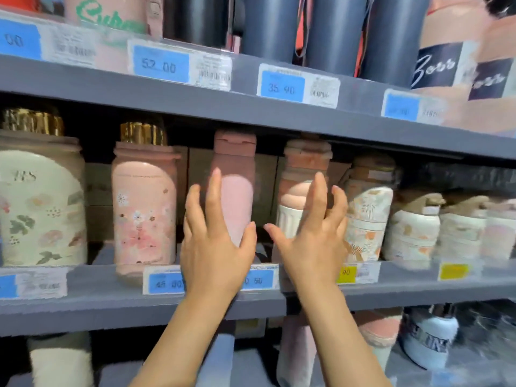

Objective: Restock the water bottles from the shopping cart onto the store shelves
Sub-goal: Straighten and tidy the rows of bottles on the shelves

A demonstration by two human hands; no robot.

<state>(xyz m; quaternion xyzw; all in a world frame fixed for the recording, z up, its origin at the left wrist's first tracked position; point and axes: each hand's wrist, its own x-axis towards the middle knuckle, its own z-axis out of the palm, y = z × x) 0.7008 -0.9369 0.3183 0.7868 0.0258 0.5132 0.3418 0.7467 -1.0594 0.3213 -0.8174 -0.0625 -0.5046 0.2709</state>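
Both hands are reaching into the middle shelf (391,289). The left hand (215,247), fingers spread, is cupping the pink bottle (236,191) standing there; the right hand (312,241) is hovering open, holding nothing. Risk: a sideways nudge is likely toppling the closely packed neighbouring bottles.

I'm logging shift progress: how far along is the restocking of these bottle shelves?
Done: the middle shelf already holds a row of bottles. In hand: the left hand is around the plain pink bottle and the right hand is open by the ribbed bottle. Left: unknown, the cart is out of view.
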